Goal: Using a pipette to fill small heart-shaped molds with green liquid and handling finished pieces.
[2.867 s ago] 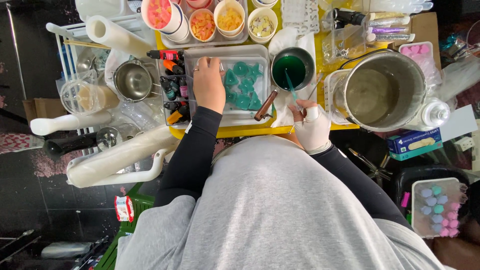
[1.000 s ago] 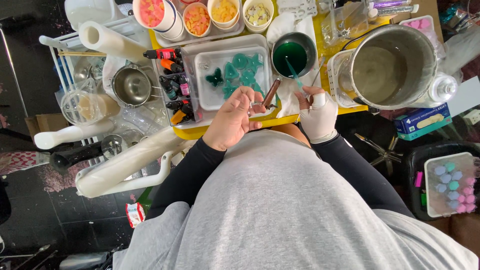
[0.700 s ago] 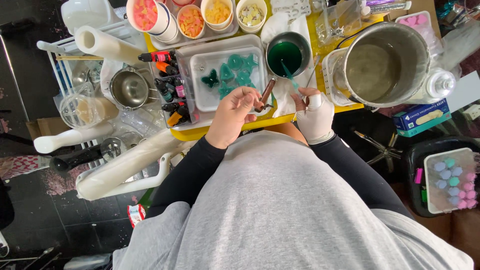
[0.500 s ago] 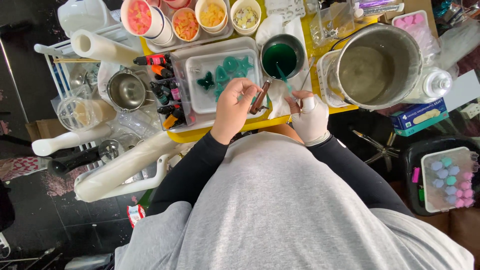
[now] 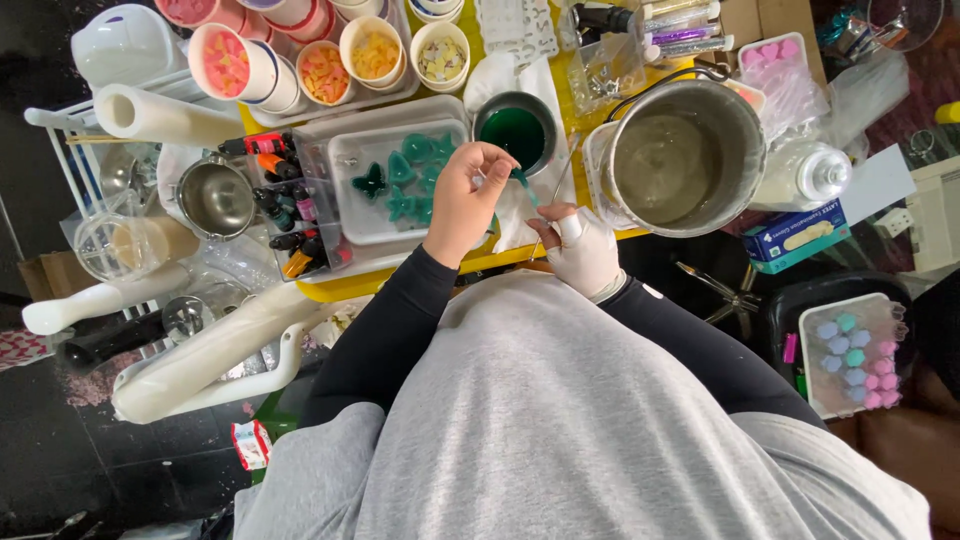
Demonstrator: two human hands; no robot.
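My bare left hand (image 5: 462, 200) is over the right edge of a clear tray (image 5: 345, 160) that holds several teal moulded shapes (image 5: 400, 178). Its fingertips pinch the teal-coated end of a thin stick (image 5: 524, 186). My right hand (image 5: 583, 250), in a white glove, holds the lower end of that stick just above the yellow table's front edge. A small pot of dark green liquid (image 5: 515, 130) stands right behind both hands. White paper towel (image 5: 515, 215) lies under them.
A big steel pot of cloudy liquid (image 5: 690, 160) stands at the right. Dye bottles (image 5: 285, 205) and a small steel pot (image 5: 215, 197) are to the left, cups of coloured pieces (image 5: 325, 65) behind. A tub of pastel shapes (image 5: 850, 350) sits low right.
My left hand came back from the tray, held a brown stick-like thing near the tray's corner, and now pinches the teal stick tip. The right hand lifted the stick out of the green pot.
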